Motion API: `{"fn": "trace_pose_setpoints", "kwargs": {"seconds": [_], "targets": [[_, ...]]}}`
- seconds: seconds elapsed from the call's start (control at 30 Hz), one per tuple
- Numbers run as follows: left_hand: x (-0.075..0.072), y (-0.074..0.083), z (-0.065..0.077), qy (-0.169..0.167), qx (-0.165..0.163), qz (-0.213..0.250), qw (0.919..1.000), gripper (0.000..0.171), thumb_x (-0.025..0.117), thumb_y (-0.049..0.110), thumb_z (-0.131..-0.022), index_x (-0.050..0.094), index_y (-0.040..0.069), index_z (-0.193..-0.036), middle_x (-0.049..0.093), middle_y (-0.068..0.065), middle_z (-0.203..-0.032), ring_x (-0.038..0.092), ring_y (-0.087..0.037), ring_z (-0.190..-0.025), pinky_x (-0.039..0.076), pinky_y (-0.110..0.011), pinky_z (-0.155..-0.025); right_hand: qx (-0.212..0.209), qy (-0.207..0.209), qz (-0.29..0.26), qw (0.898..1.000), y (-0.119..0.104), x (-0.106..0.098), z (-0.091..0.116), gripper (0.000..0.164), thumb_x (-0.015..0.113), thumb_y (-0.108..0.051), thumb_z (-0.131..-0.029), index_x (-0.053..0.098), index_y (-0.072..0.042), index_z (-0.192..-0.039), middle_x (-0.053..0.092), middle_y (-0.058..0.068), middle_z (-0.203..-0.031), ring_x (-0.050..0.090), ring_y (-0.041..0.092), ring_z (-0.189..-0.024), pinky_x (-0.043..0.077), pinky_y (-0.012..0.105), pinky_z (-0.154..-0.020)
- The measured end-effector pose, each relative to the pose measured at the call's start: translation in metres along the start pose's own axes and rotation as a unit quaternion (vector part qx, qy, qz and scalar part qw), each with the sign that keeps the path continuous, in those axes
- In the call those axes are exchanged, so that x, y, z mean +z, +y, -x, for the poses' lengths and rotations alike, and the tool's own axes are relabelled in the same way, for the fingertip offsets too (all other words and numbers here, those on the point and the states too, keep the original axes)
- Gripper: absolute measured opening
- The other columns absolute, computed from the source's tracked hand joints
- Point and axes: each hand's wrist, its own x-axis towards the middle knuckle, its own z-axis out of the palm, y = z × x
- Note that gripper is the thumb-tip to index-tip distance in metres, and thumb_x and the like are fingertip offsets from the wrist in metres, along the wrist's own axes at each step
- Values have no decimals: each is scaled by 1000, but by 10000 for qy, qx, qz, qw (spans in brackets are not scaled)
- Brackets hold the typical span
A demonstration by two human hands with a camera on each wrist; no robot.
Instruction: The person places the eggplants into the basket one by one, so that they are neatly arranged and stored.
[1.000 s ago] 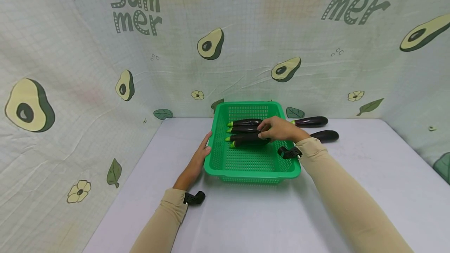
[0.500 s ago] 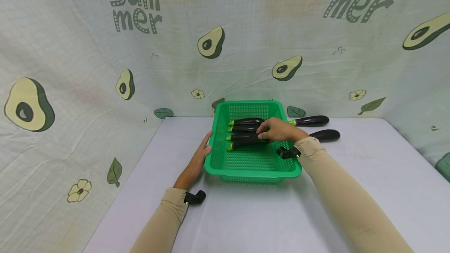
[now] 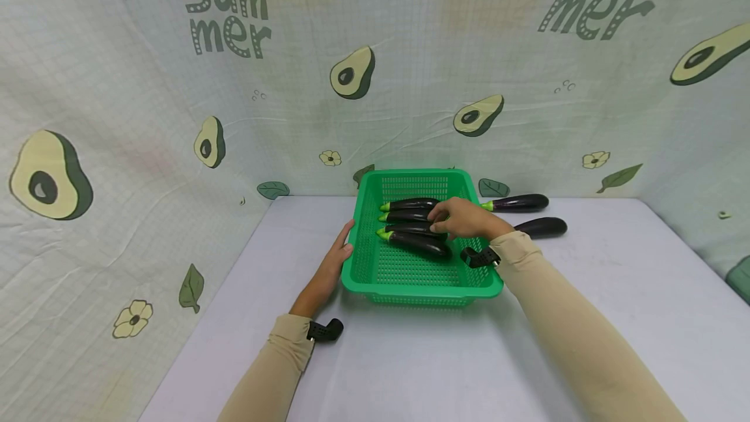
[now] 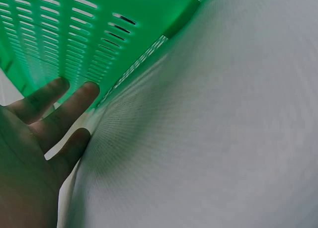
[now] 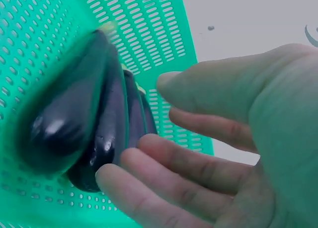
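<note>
Four eggplants [image 3: 413,226] lie inside the green basket [image 3: 410,279] on the desk [image 3: 410,363]. Right hand [image 3: 465,219] hovers over them, fingers [image 5: 164,171] released, grasping nothing. Left hand [image 3: 328,272] rests flat against the basket's side.

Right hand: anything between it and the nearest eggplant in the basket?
Nothing visible. The right hand hangs open just above the eggplants, and the nearest eggplant lies loose on the floor of the green basket beside its fingers. Only a small gap of air shows in the right wrist view.
</note>
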Motion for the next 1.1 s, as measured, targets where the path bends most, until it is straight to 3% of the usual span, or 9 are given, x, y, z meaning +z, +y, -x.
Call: {"fn": "trace_pose_setpoints", "kwargs": {"seconds": [0.23, 0.33, 0.43, 0.6, 0.83, 1.1], "targets": [[0, 2, -1, -55, -62, 93, 9999, 61, 32, 33, -106, 11, 24, -163, 6, -7, -167, 6, -28, -151, 7, -59, -116, -109, 411, -647, 9970, 1, -9, 8, 41, 59, -22, -102, 57, 1, -135, 61, 21, -126, 64, 38, -106, 56, 49, -83], [-1, 6, -1, -123, -129, 101, 9998, 61, 30, 29, -107, 9, 19, -163, 4, -10, -167, 5, -30, -151, 7, -58, -117, -175, 625, -716, 9953, 1, -17, 15, 41, 58, -24, -103, 57, 1, -135, 62, 21, -122, 65, 34, -103, 55, 49, -84], [-3, 19, 2, -241, -173, 142, 9995, 62, 30, 27, -107, 8, 15, -163, 4, -12, -167, 6, -30, -151, 8, -57, -117, -246, 825, -766, 9933, 4, -25, 21, 41, 58, -25, -103, 58, 1, -135, 63, 22, -122, 66, 31, -100, 56, 47, -84], [-3, 39, 9, -371, -153, 140, 9991, 63, 31, 24, -106, 7, 11, -162, 4, -15, -167, 6, -32, -151, 9, -58, -117, -196, 1067, -942, 9896, 12, -34, 30, 42, 58, -29, -103, 57, -2, -136, 62, 20, -126, 64, 36, -109, 56, 45, -85], [-4, 39, 9, -402, -156, 199, 9989, 63, 32, 26, -107, 6, 12, -163, 3, -13, -167, 3, -29, -151, 8, -56, -118, -81, 1210, -963, 9879, 21, -43, 42, 43, 56, -34, -104, 57, -5, -136, 65, 17, -125, 64, 36, -111, 56, 42, -85], [-3, 40, 10, -359, -200, 115, 9991, 63, 31, 26, -107, 7, 12, -163, 3, -14, -167, 5, -31, -151, 9, -57, -117, -68, 1414, -888, 9859, 36, -51, 53, 48, 55, -32, -104, 55, 2, -137, 64, 23, -125, 66, 29, -105, 56, 34, -81]]}}
